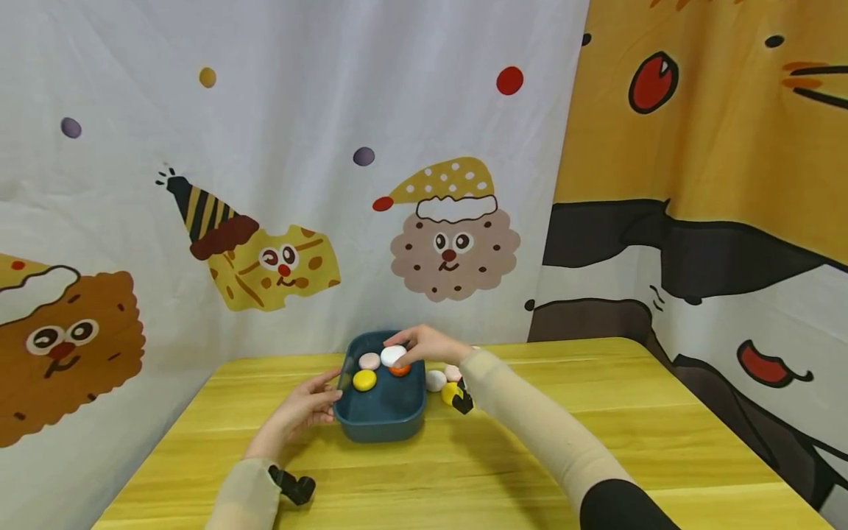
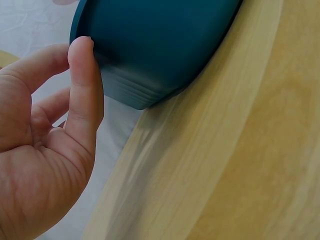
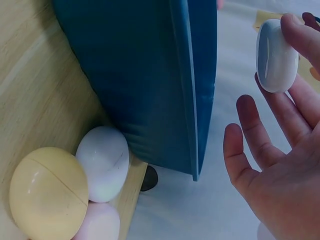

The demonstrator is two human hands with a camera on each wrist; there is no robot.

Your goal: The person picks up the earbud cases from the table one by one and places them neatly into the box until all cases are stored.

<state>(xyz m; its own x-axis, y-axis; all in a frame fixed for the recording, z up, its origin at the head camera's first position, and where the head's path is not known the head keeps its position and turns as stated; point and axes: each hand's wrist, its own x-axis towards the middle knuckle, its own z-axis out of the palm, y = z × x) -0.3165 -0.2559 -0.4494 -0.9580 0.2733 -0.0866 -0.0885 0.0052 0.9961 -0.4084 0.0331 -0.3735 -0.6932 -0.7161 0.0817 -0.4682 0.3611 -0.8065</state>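
Note:
A dark blue rectangular bin stands on the wooden table. At its left rim my left hand holds on, the thumb and a finger pinching the edge in the left wrist view. My right hand pinches a glossy white pebble-shaped piece between thumb and fingers, above the bin's right half. The other right fingers hang loosely curled. Within the bin lie a pale pink piece, a yellow piece and an orange-red piece, the last partly behind the white one.
Right of the bin sit a white rounded piece, a yellow rounded piece and a pale pink piece, close together on the wooden table. Behind the table hangs a printed curtain.

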